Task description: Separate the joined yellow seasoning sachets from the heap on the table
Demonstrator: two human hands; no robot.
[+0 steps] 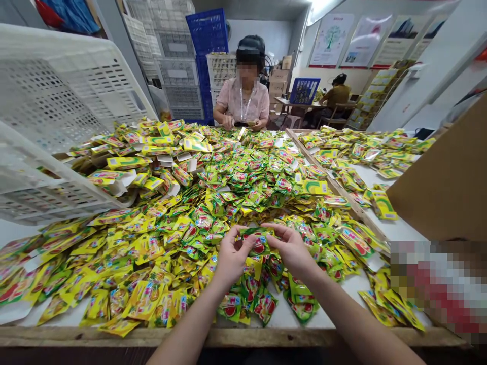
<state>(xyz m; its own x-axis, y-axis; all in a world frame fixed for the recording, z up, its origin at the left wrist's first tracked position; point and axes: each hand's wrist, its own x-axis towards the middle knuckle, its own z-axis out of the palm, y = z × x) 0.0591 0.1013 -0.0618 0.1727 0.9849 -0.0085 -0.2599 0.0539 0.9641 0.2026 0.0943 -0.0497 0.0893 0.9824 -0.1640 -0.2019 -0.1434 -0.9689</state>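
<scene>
Between my two hands, just above the heap, is a small green candy packet [259, 243] with a red watermelon picture. My left hand [233, 256] pinches its left end between thumb and fingers. The fingers of my right hand [293, 253] close on its right end. Loose green packets [262, 306] lie below my hands near the table's front edge. Many yellow packets [148, 299] spread to the left, and a mound of green packets [247, 177] rises beyond my hands.
A tilted white plastic crate [125, 200] stands at the left beside small yellow cartons [129, 162]. A wooden divider [342, 195] runs along the right, near a brown cardboard sheet [445, 177]. Across the table, a person [243, 99] handles small items.
</scene>
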